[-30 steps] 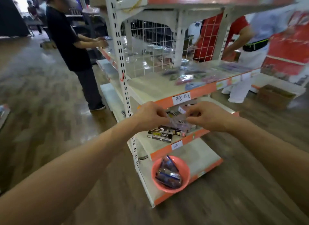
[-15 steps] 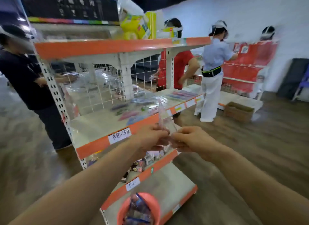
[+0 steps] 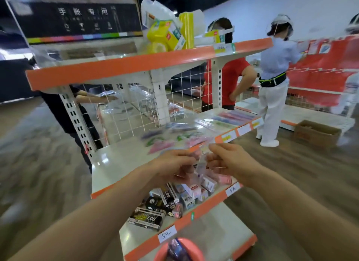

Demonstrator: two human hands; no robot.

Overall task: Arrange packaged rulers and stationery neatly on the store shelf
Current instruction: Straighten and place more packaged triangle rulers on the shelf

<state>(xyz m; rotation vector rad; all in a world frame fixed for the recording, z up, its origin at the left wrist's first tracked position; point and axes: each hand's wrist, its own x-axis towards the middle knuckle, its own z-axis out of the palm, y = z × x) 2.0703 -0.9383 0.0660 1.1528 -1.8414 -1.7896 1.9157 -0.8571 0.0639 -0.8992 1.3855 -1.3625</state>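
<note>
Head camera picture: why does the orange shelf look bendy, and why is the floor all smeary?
In the head view, the wide-angle lens bends the top shelf; motion blur streaks the floor at the left; the clear packet pinched between the left hand and right hand is smeared too; the small boxes below look sharper.

Brown wood-patterned floor runs to a pale wall. A red display rack stands against it at right, an open cardboard box on the floor nearby.
</note>
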